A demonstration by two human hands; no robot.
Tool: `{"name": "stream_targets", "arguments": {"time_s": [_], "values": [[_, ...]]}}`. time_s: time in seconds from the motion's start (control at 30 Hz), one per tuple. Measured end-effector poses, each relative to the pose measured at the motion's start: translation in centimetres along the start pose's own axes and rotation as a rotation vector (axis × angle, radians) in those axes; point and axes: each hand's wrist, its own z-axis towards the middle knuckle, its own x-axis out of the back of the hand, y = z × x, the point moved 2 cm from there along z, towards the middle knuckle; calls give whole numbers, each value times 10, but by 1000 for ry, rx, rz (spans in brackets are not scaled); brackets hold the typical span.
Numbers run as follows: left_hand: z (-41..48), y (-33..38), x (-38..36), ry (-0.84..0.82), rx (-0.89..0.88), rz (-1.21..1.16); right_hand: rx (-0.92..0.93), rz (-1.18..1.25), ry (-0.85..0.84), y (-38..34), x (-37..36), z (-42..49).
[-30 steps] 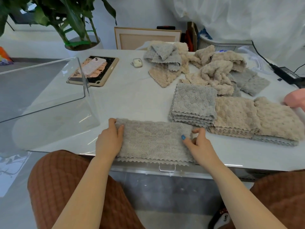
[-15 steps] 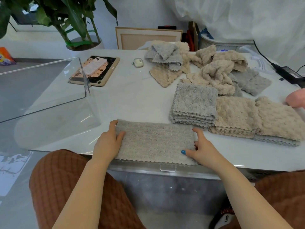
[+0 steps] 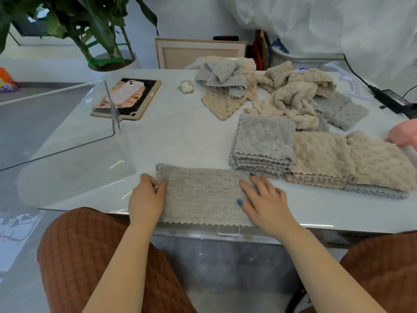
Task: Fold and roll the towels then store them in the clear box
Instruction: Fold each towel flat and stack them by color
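Your white table carries everything, with the clear box at its left end. Across the far right lies a heap of loose towels, beige and grey tangled together. Nearer you on that side, folded towels sit in a row: a grey stack, then beige stacks touching it on the right. Directly before you, at the table's near edge, a grey-beige folded towel lies flat as a long strip. Your left hand grips its left end, thumb on top and fingers curled at the edge. Your right hand rests flat on its right end, fingers spread. Beyond the box lies a tablet with a phone on it, and an earbud case just beside them.
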Motion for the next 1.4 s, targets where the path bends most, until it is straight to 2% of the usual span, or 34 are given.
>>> {"name": "stream_targets", "arguments": {"time_s": [0.03, 0.1, 0.13, 0.2, 0.27, 0.3, 0.4, 0.47, 0.53, 0.57, 0.63, 0.7, 0.73, 0.77, 0.83, 0.9, 0.97, 1.07, 1.13, 1.2, 1.27, 1.33, 1.4], "values": [[0, 2, 2, 14, 13, -34, -18, -10, -54, 0, -8, -1], [2, 10, 10, 87, 3, -45, -21, 17, -55, 1, -14, -1], [3, 17, 15, 110, -14, -64, -19, 78, -23, 0, -12, -1], [3, 35, 22, 59, -27, -192, -34, 318, 156, 2, -1, -1], [1, 56, 21, -95, -77, -306, -116, 687, 342, 9, 13, 1], [-2, 67, 17, -195, -140, -328, -181, 910, 343, 15, 18, 3], [-28, 100, -3, -530, -367, -364, -385, 1539, 99, 23, 30, 7], [-47, 117, -21, -736, -432, -404, -479, 1656, -52, 24, 36, 7], [-60, 123, -33, -892, -384, -460, -522, 1603, -127, 22, 35, 5], [-61, 123, -36, -885, -355, -493, -527, 1548, -136, 21, 35, 4], [-54, 116, -34, -641, -308, -499, -509, 1410, -111, 19, 34, 2], [-41, 102, -26, -320, -238, -342, -499, 1295, -49, 16, 32, 4], [-35, 93, -24, -255, -185, -219, -505, 1266, -23, 15, 30, 6], [-30, 84, -25, -267, -119, -96, -519, 1248, 4, 14, 29, 7], [-27, 70, -32, -425, -5, 67, -557, 1241, 67, 15, 25, 11], [-30, 69, -40, -523, 30, 66, -579, 1178, 116, 18, 21, 13], [-35, 74, -48, -533, 20, 17, -538, 1038, 119, 20, 21, 13], [-44, 86, -56, -520, -14, -34, -404, 768, 29, 21, 23, 10], [-42, 94, -53, -538, -15, -123, -331, 665, 46, 23, 26, 8], [-28, 97, -42, -564, -10, -167, -259, 654, 131, 26, 30, 7], [0, 99, -29, -535, -57, -75, -216, 679, 280, 31, 36, 6], [31, 107, -21, -429, -158, 88, -220, 716, 445, 37, 42, 4], [49, 119, -22, -214, -337, 351, -253, 723, 604, 44, 49, 1]]}}
